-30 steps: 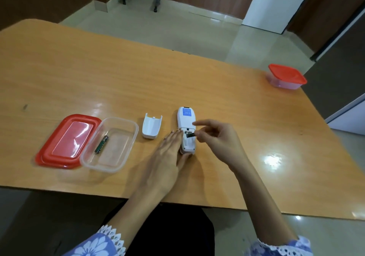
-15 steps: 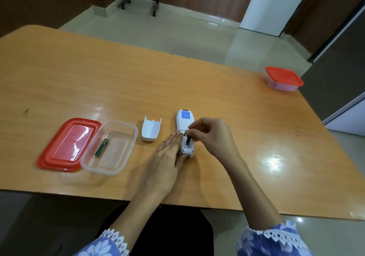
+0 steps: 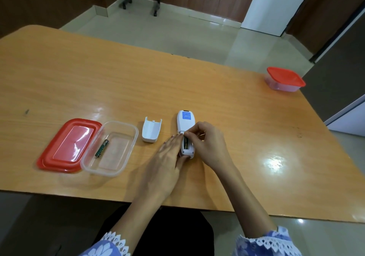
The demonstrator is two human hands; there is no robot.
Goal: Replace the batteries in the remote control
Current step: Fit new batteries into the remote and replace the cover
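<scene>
- Desk (image 3: 138,82): glossy wood-look top, under both hands.
- Remote control (image 3: 185,120): smooth white plastic.
- Container (image 3: 126,153) left of the left hand (image 3: 164,161): clear plastic; lid (image 3: 59,153) glossy red.

Blue white-flowered sleeves (image 3: 276,242), white lace cuffs (image 3: 114,238), black garment (image 3: 158,232) over lap.

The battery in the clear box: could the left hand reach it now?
Probably yes: the battery lies in the open box, red lid off beside it, and nothing stands between it and the left hand resting against the remote.
</scene>
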